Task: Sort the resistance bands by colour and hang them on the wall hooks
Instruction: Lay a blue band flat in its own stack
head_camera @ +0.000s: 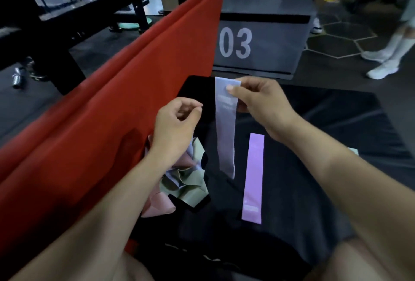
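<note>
Both your forearms reach forward over the dark mat (314, 191). Your left hand (177, 128) hovers with fingers loosely curled, empty, above the tangled bands (184, 182). Your right hand (258, 105) pinches a pale lilac band (225, 128) by its top, hanging free. Below that wrist a pink band (253, 179) lies flat. Red padding (101, 112) borders your left; a grey box (265, 33) stands beyond.

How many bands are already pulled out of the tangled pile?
2: a lilac band hanging from the right hand, and a pink band flat on the dark mat. The pile hides more.

Lilac band (225, 123) in right hand (258, 105) pinch
</note>
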